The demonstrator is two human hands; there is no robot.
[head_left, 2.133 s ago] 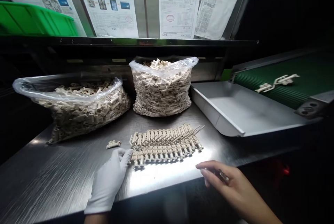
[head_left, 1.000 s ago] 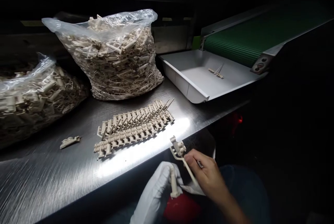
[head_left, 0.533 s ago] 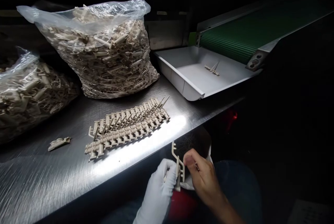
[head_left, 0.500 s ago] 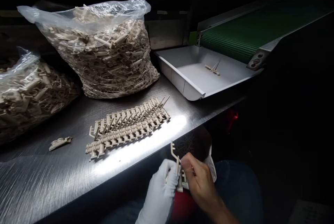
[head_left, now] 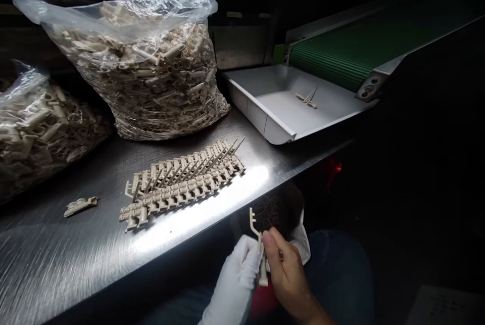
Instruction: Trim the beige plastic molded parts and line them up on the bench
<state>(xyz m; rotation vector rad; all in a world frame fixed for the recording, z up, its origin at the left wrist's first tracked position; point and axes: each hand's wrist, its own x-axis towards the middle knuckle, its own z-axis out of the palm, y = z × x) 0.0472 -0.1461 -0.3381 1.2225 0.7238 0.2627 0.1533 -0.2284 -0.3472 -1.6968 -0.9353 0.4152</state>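
My left hand (head_left: 238, 274), in a white glove, is closed around a beige plastic part (head_left: 253, 221) whose bent end sticks up above the fingers. My bare right hand (head_left: 286, 269) pinches the same part from the other side, thumb against it. A wider tubular end of the part points down between the hands. Both hands are below the front edge of the metal table (head_left: 212, 219). On the table, rows of similar beige parts (head_left: 185, 178) lie side by side, with thin sticks slanting up from them. A single beige piece (head_left: 81, 205) lies to their left.
A large clear bag (head_left: 151, 77) full of beige parts stands behind the rows, and another bag (head_left: 41, 133) is at the left. At the back right, a white tray (head_left: 265, 107) holds a small beige part below a green conveyor belt (head_left: 341, 57). An open bag (head_left: 302, 241) hangs beyond my hands.
The view has shifted slightly, moving the table and bags a little left. Both hands still hold the beige part, lower in the picture, with my right hand's fingers slightly shifted.
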